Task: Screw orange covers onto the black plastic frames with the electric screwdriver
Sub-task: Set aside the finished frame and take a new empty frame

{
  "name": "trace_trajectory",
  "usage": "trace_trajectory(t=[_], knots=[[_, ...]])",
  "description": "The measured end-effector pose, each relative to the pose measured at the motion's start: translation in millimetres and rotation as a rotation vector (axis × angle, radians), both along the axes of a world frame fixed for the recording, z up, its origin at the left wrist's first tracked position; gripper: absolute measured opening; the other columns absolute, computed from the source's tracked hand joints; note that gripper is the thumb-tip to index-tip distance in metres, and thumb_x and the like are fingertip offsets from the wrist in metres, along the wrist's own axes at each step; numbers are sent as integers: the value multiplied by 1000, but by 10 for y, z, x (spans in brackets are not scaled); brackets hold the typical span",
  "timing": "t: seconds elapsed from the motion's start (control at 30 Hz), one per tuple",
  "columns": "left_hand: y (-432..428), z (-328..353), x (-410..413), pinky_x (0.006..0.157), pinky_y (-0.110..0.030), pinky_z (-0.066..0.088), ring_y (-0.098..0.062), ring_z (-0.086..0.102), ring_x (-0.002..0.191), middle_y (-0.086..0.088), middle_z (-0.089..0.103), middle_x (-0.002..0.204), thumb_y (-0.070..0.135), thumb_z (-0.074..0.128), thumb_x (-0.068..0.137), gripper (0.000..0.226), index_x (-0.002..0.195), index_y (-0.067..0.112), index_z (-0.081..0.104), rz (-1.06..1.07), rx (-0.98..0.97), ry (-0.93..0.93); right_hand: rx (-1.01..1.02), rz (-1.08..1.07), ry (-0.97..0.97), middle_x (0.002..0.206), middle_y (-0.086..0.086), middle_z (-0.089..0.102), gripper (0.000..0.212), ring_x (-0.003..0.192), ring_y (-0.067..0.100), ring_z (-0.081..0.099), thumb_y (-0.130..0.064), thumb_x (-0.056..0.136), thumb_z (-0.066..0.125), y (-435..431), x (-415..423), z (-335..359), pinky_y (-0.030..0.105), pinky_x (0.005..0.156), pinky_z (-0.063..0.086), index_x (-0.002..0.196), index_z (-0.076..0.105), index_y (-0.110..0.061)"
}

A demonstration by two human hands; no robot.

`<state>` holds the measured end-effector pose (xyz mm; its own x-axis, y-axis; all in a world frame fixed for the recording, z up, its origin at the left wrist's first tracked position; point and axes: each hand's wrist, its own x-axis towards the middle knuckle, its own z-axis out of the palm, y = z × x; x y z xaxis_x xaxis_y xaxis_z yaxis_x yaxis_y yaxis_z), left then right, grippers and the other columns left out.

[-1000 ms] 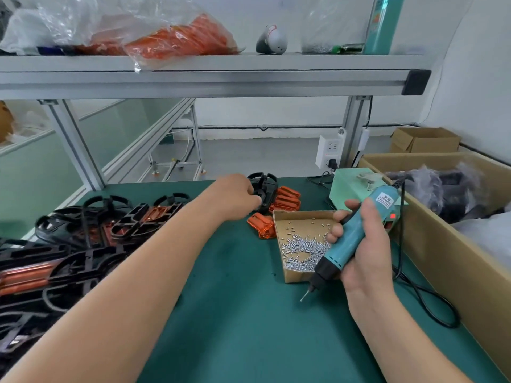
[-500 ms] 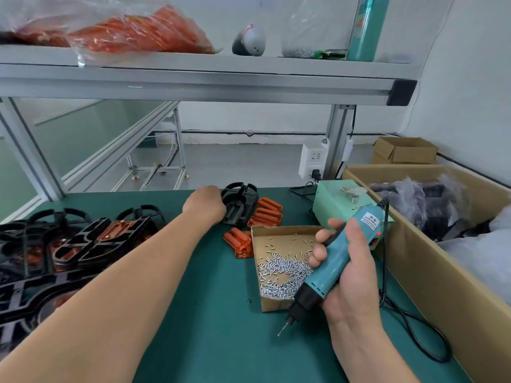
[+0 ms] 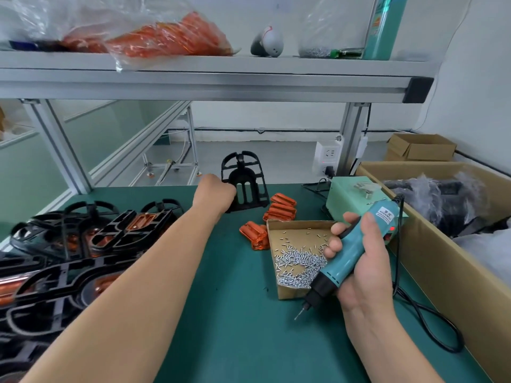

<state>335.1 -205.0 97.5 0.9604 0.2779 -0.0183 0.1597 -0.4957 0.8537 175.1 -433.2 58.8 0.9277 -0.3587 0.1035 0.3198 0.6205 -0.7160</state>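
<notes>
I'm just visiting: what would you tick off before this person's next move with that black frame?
1. Left hand grips the black frame, stood on edge: ok.
2. Right hand holds the electric screwdriver, bit down: ok.
3. Screw on the bit: cannot tell, too small.
4. Loose orange covers lie beside the frame: ok.
5. Screws heaped in the cardboard tray: ok.
6. Cover fitted in this frame: not ok, none visible.
</notes>
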Motion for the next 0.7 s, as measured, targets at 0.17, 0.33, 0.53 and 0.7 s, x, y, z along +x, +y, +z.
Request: trace_trajectory(t=[0.17,0.33,0.53,0.7], knots=[[11,-19,-904,54,-28,54,-19,72,68,-13,76,98,-1,68,93,26,109,16,57,-68,-602,65,8,18,12,81,6,64,28,56,13,54,-43,104,60,25,-37,43,25,52,50,106,64,-16],[42,-130,-1861,56,-30,60,-16,78,76,-9,81,106,3,66,99,27,122,17,61,13,-924,67,17,14,17,80,5,64,29,55,13,54,-43,106,59,17,-60,61,25,51,50,109,63,-14],[11,-271,-2707,67,-43,65,-30,77,83,-22,77,114,-1,56,98,32,129,0,64,59,-1214,195,14,5,28,80,5,65,28,55,14,54,-43,104,61,15,-70,61,25,51,50,107,63,-15],[-107,-285,-3033,50,-51,61,-44,78,80,-36,73,106,-9,60,86,40,125,-14,58,117,-1416,386,9,15,17,82,5,66,28,57,14,55,-43,102,64,-3,-68,53,25,53,50,107,64,-16]])
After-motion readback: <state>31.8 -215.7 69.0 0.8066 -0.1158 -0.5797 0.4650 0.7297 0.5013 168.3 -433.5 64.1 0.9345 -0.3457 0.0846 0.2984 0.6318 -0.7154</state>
